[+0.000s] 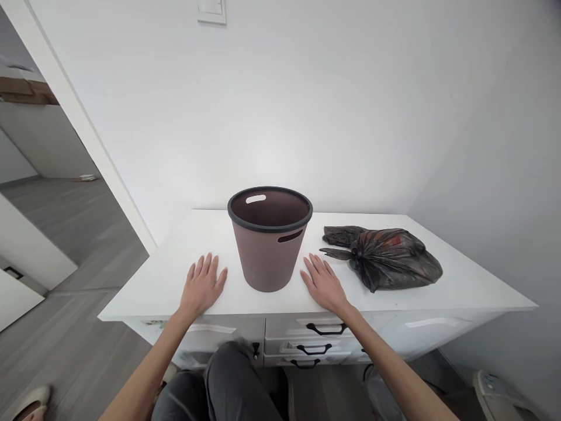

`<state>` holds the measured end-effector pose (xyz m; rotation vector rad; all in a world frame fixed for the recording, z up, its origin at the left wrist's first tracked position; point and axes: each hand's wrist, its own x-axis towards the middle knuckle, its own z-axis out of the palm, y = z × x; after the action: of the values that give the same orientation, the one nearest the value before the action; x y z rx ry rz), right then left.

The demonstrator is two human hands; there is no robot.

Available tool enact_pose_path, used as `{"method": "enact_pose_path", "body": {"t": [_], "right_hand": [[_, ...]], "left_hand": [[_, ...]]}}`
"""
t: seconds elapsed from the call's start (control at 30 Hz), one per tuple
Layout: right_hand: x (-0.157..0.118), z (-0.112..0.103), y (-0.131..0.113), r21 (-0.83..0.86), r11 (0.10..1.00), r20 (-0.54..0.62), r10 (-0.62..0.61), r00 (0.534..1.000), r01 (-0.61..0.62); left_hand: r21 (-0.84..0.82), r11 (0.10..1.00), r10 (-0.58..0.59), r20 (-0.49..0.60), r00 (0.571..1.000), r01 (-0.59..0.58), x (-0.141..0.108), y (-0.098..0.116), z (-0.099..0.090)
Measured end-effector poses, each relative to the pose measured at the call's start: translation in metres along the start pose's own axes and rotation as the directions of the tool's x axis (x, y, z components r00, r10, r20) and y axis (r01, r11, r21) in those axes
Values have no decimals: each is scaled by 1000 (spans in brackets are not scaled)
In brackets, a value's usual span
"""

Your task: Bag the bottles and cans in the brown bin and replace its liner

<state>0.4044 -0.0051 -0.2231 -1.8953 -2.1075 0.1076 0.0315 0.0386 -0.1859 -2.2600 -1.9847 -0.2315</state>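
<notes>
A brownish-mauve plastic bin (268, 260) with a black rim and two handle slots stands upright on the white cabinet top (184, 234). As far as its inner wall shows, nothing is visible inside; the bottom is hidden. My left hand (203, 286) lies flat on the surface to the left of the bin, fingers spread, not touching it. On the other side, my right hand (323, 283) also rests palm down, fingers apart, close to the bin. Right of that hand lies a knotted black plastic bag (394, 257), filled, with red and green contents showing faintly through.
Black-handled drawers (326, 329) and doors front the cabinet. A white wall (272, 105) with a light switch (212, 10) rises behind it. On the left, a doorway opens onto grey flooring (105, 251). A pale appliance (504, 397) stands on the floor at lower right.
</notes>
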Motion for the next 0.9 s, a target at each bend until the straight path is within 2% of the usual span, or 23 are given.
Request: {"method": "enact_pose_path", "body": {"t": [0.23, 0.53, 0.9], "right_hand": [[-1, -7, -5, 15, 1000, -9, 6, 1000, -6], [0, -4, -2, 16, 1000, -35, 6, 999, -6], [1, -3, 0, 26, 1000, -59, 12, 998, -10]], "left_hand": [[0, 1000, 16, -28, 999, -16, -1, 0, -3], [-12, 998, 59, -125, 990, -61, 2, -5, 11], [19, 998, 68, -87, 994, -67, 4, -3, 9]]}}
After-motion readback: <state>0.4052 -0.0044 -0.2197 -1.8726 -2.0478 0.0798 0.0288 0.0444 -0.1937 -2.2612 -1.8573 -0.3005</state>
